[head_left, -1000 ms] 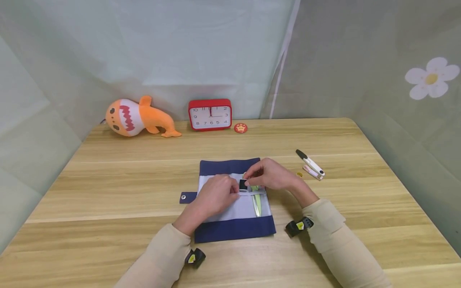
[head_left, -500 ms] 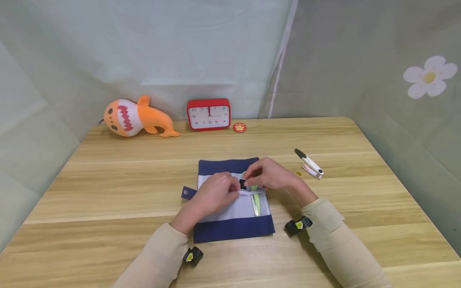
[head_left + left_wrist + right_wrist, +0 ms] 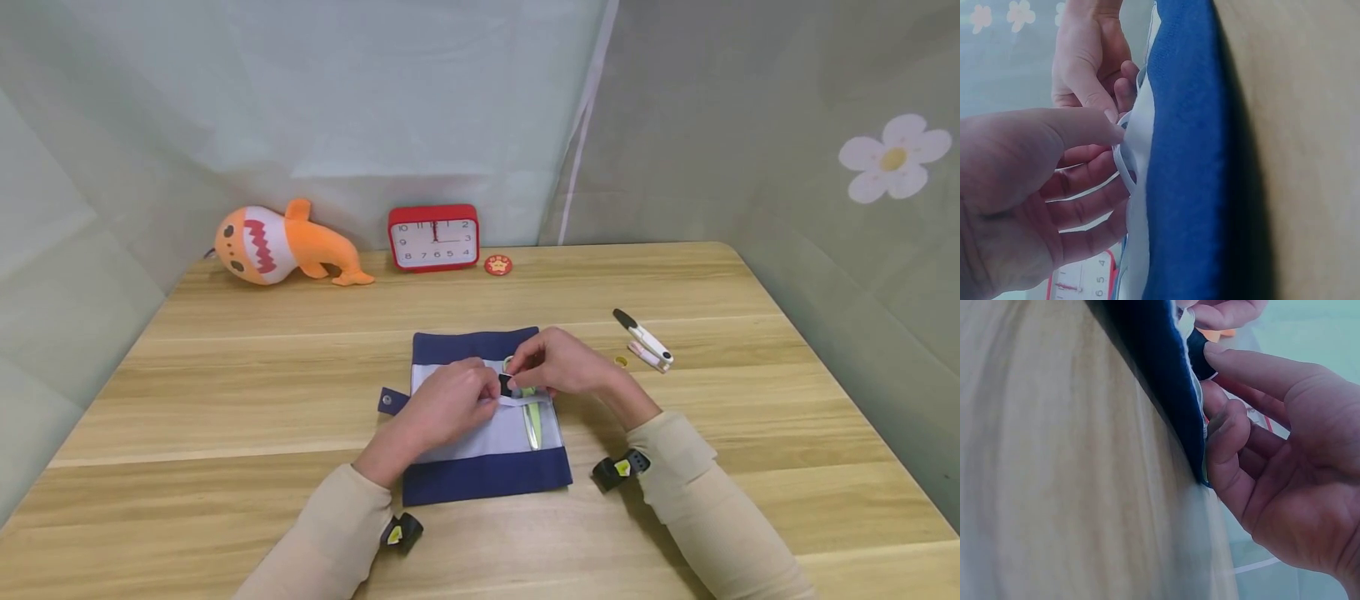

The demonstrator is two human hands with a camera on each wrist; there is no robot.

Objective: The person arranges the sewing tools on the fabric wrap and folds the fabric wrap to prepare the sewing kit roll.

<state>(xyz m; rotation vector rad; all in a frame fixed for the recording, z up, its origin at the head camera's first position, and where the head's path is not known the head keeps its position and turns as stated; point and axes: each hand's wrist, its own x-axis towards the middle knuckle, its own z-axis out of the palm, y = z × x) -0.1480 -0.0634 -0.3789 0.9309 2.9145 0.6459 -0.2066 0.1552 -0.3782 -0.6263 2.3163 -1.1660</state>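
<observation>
A navy fabric roll-up case [image 3: 487,479] lies unfolded on the table, pale lining up. Across the lining runs a white elastic band [image 3: 525,402]; a light green bladed tool [image 3: 534,425] is tucked under it at the right, its kind unclear. My left hand [image 3: 450,404] pinches the elastic band [image 3: 1124,167] between thumb and fingers, lifting it off the lining. With thumb and fingers my right hand [image 3: 566,364] holds a small black block with a white edge [image 3: 506,385] at the band. In the right wrist view the thumb presses the black block [image 3: 1199,355]; its lower part is hidden.
Right of the case lie a white-and-black pen-like tool [image 3: 643,337], a small pink-and-white item [image 3: 649,356] and a yellow round piece [image 3: 621,362]. Along the back stand an orange shark plush [image 3: 288,246], a red clock [image 3: 433,239] and a red badge [image 3: 498,265]. A snap strap [image 3: 393,401] sticks out left.
The black block has sunk slightly lower at the elastic band. The snap strap tilted a little upward. Both hands stay almost in place; the whole view shifted slightly.
</observation>
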